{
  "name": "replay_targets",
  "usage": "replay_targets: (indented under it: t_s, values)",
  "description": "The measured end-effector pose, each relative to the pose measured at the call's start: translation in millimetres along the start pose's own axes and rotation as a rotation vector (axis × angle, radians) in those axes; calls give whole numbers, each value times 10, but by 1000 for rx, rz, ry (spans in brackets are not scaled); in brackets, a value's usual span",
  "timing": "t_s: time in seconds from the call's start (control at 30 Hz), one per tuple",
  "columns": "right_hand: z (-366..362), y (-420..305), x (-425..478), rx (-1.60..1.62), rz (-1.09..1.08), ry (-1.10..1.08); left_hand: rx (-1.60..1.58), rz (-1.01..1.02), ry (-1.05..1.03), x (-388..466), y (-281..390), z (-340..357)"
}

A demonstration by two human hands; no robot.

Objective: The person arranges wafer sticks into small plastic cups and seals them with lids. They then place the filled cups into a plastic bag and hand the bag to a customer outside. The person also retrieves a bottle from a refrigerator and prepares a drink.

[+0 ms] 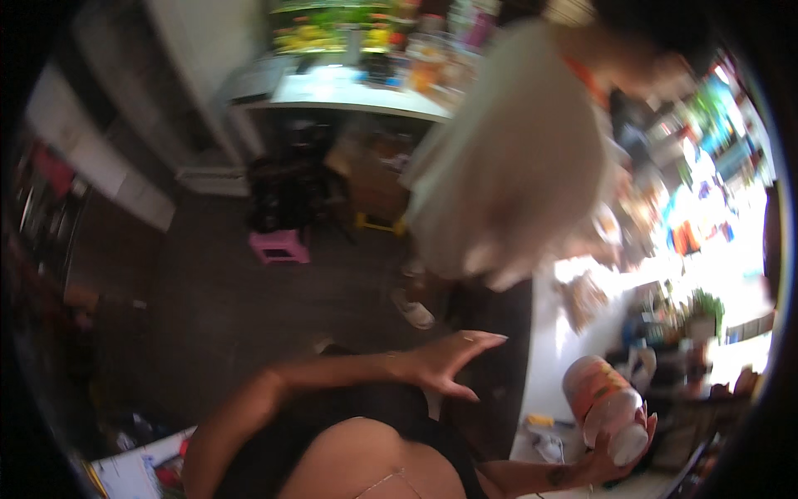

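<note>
My left hand (446, 368) reaches across in front of my body, thumb and fingers spread apart with nothing between them. On the right, my right hand (614, 452) is wrapped around the neck end of a large pinkish plastic bottle (601, 390) with a pale cap and an orange label that bears writing. The bottle lies tilted above a white counter (555, 337), its cap end toward me. Part of my right palm is hidden behind the bottle. A clear bag with brownish contents (584, 299) rests on the counter beyond it.
A person in a light shirt (517, 150) stands close ahead at the counter. Behind are a white table (349, 96) with bottles, a pink stool (280, 245) and a cardboard box (377, 187). Pots and plants (704, 312) stand at the right. The picture is blurred.
</note>
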State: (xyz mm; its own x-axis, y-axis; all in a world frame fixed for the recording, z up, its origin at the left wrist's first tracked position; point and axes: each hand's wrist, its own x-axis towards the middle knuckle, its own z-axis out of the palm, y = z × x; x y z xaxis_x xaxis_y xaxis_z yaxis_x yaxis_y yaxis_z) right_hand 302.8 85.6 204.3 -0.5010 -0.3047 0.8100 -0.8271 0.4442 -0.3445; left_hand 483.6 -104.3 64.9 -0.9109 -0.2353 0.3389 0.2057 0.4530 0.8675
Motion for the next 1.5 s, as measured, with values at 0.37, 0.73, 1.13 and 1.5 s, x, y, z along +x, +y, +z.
replay_targets:
  t_s: [0.37,0.73,1.13,1.5]
  values:
    - [1779,-4418,-995,1336,-63,-1095,433,-236,848,-2783,384,-2452]
    - [2980,-8465,-2661,1753,-1138,-1495,396,-640,1666,-5922,-292,-3915]
    - [3405,-12278,-3837,1742,-1700,-857,381,-736,1830,-8127,289,-6733]
    - [7435,-15265,-3266,-92,-1649,-379,131,-536,1528,-10560,-59,-8729]
